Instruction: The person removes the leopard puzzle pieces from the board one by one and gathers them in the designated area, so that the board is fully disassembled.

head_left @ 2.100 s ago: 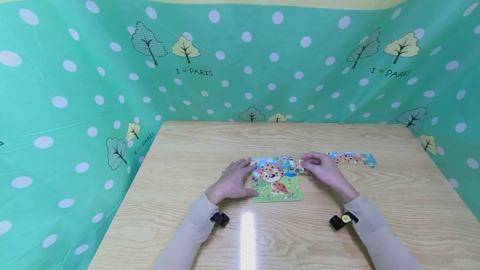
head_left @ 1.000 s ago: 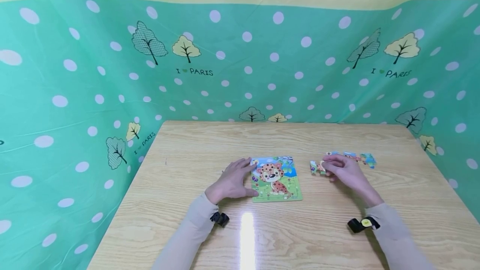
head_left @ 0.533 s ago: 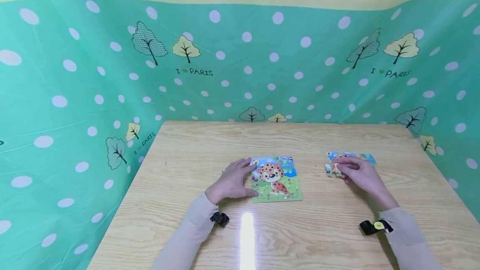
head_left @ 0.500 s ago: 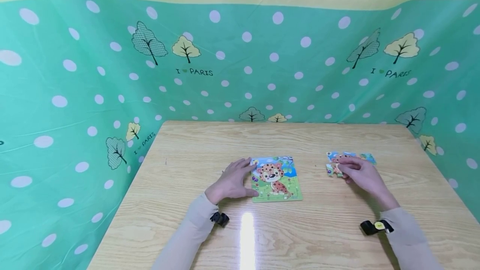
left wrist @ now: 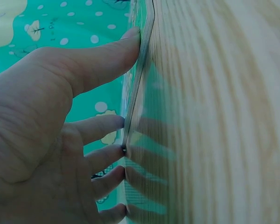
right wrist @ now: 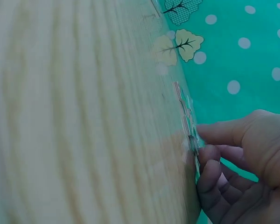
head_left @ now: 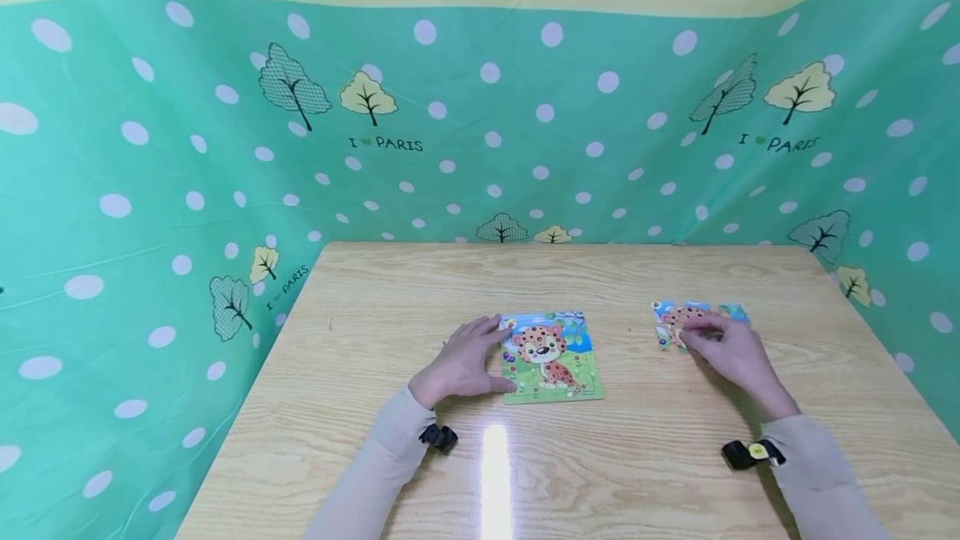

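1. Head view: the left hand (head_left: 459, 365) lies on the wooden table (head_left: 390, 290), fingers spread and nearly straight, their tips against the left edge of the leopard puzzle board (head_left: 553, 357), bracing it rather than gripping it. The right hand (head_left: 726, 350) is well apart from the board, over at the loose puzzle pieces (head_left: 693, 319) near the table's right side. Its fingers are curled onto a piece at the left end of that row. By my judgement the step in hand is setting a piece down among the loose ones. A green dotted cloth (head_left: 150, 173) walls the table on three sides.

2. Left wrist view: the left hand (left wrist: 51, 144) shows a straight thumb and fingertips (left wrist: 114, 123) touching the thin rim of the puzzle board (left wrist: 142, 70). Nothing is clasped; the hand is flat and open against the rim, which lies flush on the table (left wrist: 214, 112).

3. Right wrist view: the right hand (right wrist: 238, 172) pinches a puzzle piece (right wrist: 194, 144) between thumb and bent fingers, the piece down on the table (right wrist: 84, 116) and touching the next pieces in the row (right wrist: 183, 109). Whether it is fully seated, I cannot tell.

4. Judgement on the next move: it calls for letting the pinch go without nudging the neighbours, while the left hand holds the board steady.
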A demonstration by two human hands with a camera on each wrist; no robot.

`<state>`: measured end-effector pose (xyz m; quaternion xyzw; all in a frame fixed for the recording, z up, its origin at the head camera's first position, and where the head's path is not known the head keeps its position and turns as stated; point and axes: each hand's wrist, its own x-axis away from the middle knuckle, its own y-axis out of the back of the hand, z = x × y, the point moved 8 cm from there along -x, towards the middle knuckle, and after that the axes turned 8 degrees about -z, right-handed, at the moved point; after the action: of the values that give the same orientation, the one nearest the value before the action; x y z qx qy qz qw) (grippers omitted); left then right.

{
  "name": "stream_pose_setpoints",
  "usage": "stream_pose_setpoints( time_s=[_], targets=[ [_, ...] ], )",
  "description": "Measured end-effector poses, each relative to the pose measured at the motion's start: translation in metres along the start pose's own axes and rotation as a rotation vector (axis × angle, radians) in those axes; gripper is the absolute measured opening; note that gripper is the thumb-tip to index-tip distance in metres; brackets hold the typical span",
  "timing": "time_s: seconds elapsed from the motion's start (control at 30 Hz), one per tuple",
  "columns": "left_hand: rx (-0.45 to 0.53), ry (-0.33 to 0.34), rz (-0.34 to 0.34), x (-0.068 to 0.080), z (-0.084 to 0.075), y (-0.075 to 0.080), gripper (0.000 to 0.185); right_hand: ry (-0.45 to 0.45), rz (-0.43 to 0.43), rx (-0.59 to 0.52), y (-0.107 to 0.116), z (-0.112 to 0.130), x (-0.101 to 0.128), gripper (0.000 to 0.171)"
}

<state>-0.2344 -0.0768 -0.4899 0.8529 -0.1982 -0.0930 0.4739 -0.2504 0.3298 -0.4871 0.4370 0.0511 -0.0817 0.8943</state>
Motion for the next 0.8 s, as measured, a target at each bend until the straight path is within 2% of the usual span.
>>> stream_pose_setpoints(
  time_s=[0.63,0.8],
  targets=[
    [-0.009,0.005,0.007,0.0001,0.0003,-0.0009,0.099,0.007,0.077,0.015,-0.0002,-0.0026,-0.0015,0.035],
    [-0.02,0.003,0.009,-0.0001,0.0012,-0.0014,0.099,0.001,0.017,-0.004,0.0029,0.0012,-0.0031,0.036]
  ],
)
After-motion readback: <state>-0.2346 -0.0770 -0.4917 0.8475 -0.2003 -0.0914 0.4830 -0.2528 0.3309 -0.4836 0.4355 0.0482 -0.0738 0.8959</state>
